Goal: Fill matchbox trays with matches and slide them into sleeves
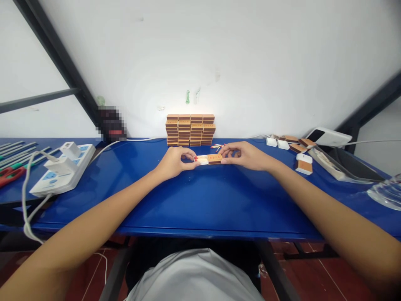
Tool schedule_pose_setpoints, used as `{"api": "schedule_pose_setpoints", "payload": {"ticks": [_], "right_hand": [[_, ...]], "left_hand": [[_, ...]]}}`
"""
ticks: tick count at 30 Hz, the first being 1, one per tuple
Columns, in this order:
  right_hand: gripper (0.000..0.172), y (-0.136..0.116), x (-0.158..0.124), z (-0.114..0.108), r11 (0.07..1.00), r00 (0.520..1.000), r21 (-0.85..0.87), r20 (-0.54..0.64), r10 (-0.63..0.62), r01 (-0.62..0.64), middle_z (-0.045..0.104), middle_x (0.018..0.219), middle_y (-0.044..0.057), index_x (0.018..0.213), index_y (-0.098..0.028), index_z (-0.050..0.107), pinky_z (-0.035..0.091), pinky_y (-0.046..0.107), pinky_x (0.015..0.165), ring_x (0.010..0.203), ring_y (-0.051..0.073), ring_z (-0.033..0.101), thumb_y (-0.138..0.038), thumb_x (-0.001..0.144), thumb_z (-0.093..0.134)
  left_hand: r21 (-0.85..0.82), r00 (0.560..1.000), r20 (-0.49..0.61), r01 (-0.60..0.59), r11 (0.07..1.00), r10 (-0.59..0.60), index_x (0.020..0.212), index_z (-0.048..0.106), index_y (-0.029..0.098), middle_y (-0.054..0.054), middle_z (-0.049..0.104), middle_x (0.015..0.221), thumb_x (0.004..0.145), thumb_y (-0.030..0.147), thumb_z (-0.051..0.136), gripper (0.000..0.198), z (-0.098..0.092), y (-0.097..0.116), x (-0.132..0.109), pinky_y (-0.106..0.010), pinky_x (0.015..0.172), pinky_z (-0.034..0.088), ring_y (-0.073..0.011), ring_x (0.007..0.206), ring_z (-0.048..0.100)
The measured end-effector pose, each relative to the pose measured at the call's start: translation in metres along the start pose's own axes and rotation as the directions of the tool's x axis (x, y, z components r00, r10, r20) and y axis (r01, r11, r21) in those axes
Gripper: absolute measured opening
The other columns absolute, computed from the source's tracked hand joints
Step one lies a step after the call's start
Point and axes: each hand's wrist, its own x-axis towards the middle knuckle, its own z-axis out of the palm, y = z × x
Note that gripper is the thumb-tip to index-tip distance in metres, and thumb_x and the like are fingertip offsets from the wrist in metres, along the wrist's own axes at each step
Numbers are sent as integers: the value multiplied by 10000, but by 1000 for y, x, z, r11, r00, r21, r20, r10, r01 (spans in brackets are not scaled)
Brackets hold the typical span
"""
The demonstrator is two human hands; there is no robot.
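Observation:
A matchbox (214,158) is held level just over the blue table, its white inner tray slid partway out to the left. Red-tipped matches (202,158) show in that tray. My left hand (177,162) pinches the tray's left end between thumb and fingers. At the other end, my right hand (239,155) grips the orange-brown sleeve. Behind the hands, a stack of matchboxes (190,130) stands in several columns against the wall. Some loose matches (216,146) lie on the table between the stack and my right hand.
On the left are a white power strip (75,171) with plugs and cables, red-handled scissors (12,175) and several grey rods (19,152). To the right lie scattered matchboxes (297,147), a white power bank (328,137) and a dark pouch (351,165). Slanted metal posts flank the blue table (200,205).

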Motion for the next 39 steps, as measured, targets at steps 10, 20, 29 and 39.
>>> {"api": "schedule_pose_setpoints", "payload": {"ticks": [10,20,29,39], "right_hand": [[476,-6,2,8,994,999,111,-51,1,5,774,1013,94,1065,-195,809,546,379,791,925,243,687,-590,799,826],[501,-24,1,30,974,1000,225,13,8,-11,756,951,74,1228,-206,767,538,304,585,772,192,666,-565,879,756],[500,-30,-2,27,967,997,255,69,-41,23,758,958,67,1254,-202,764,542,293,619,792,182,667,-543,889,772],[519,-9,4,22,995,999,101,44,-8,3,784,984,82,1153,-187,773,515,313,688,891,219,706,-572,808,825]], "left_hand": [[-103,999,-30,13,995,-16,1015,822,211,-46,836,982,844,442,849,289,4,0,0,-348,877,599,-227,926,790],[-111,997,-62,-56,992,49,1115,808,203,-33,814,883,757,495,941,481,4,3,-2,-367,891,574,-214,858,740],[-147,997,-6,-79,986,79,1116,799,183,-21,779,814,658,590,968,635,3,2,-3,-311,792,555,-189,774,705],[98,990,18,-142,985,141,1037,801,202,-33,794,932,869,478,854,328,4,2,-4,-327,797,533,-211,878,718]]}}
